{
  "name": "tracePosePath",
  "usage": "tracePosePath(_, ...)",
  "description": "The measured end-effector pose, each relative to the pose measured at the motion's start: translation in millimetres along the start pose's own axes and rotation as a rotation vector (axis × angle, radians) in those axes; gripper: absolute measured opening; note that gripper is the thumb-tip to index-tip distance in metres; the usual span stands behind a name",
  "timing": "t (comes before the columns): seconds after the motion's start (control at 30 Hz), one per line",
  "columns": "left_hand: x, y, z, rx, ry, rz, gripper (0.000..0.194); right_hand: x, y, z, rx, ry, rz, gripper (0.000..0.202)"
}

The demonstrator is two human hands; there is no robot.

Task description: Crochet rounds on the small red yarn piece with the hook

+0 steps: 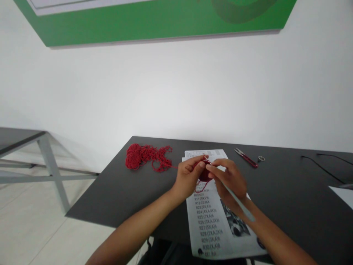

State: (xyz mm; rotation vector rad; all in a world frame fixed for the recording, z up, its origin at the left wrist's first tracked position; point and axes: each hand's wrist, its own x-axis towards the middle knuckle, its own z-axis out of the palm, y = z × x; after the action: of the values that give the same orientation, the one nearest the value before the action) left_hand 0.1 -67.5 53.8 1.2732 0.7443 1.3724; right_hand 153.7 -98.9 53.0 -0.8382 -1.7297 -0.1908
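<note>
A small piece of dark red crochet (204,176) hangs between my two hands above printed sheets. My left hand (189,176) pinches its left side, and a strand of red yarn runs from these fingers toward the loose yarn (162,162) on the table. In my right hand (231,180) is a crochet hook with a grey handle (242,207), which slants down past the wrist. The hook's tip meets the crochet near the left fingertips; the exact stitch is too small to make out. A short loop of yarn dangles below the piece.
A red yarn ball (133,159) lies at the dark table's (138,200) left. Under my hands is the printed pattern sheet (205,230). Red-handled thread snips (248,159) and a small metal ring (261,159) lie right, with eyeglasses (322,168) beyond. A white wall (176,92) stands behind.
</note>
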Motion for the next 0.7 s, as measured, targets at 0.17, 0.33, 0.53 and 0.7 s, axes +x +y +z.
tracePosePath(0.17, 5, 0, -5.2, -0.145, 0.016, -0.042, 0.046, 12, 0, -5, 0.452, -0.091, 0.235, 0.005)
tracePosePath(0.33, 4, 4, -5.0, -0.229, -0.018, -0.012, 0.048, 12, 6, -8, 0.556, -0.089, 0.281, 0.004)
tracePosePath(0.53, 2, 11, -3.5, -0.412, -0.072, -0.106, 0.049, 10, 2, -12, 0.576, -0.13, 0.318, 0.007)
tracePosePath(0.7, 4, 12, -8.4, -0.438, -0.107, -0.123, 0.053, 9, -1, -11, 0.605, -0.113, 0.352, 0.009)
